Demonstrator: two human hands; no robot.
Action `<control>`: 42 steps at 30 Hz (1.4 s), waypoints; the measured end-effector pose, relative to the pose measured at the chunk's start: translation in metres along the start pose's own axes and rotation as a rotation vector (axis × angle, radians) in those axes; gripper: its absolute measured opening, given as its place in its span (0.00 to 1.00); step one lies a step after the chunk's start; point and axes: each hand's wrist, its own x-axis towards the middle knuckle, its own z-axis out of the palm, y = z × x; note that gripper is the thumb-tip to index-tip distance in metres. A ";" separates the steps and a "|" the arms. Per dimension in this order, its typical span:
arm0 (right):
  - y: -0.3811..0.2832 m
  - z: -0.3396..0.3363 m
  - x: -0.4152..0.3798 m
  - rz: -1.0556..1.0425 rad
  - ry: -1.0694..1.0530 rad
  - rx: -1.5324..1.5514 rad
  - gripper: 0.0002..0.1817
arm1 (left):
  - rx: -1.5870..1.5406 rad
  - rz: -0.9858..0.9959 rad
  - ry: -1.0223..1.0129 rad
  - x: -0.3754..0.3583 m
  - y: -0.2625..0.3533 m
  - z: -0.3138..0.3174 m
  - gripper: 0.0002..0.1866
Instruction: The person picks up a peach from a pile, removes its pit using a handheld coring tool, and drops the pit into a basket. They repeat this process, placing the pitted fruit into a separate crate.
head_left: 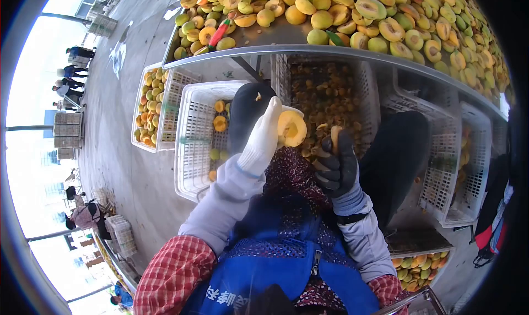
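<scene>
My left hand (263, 133), in a white glove, grips an apricot half (291, 129) with its cut face and round hollow turned up. My right hand (337, 169), in a dark glove with grey fingers, is closed around another apricot half (335, 137), seen edge-on. Both hands are above my lap, in front of a crate of pits and scraps (369, 103) below the table. A slim red tool (219, 35) lies among fruit near the table's edge; its working end cannot be made out.
Cut apricots (391, 28) are heaped on the metal-edged table (275, 49). White crates with fruit stand at the left (187, 144) and farther left (172, 103). More white crates (441, 177) are at right. Several people (77, 72) are in the far left background.
</scene>
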 end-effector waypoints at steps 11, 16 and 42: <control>0.049 0.014 0.007 -0.254 0.203 -0.920 0.14 | 0.139 0.126 -0.039 -0.016 0.018 0.012 0.14; 0.046 0.052 -0.007 0.182 0.371 -0.673 0.13 | 0.164 0.253 -0.013 -0.022 0.018 0.019 0.16; 0.010 0.153 -0.056 -0.472 -0.154 -0.912 0.14 | 0.924 0.393 0.321 0.060 0.055 -0.066 0.14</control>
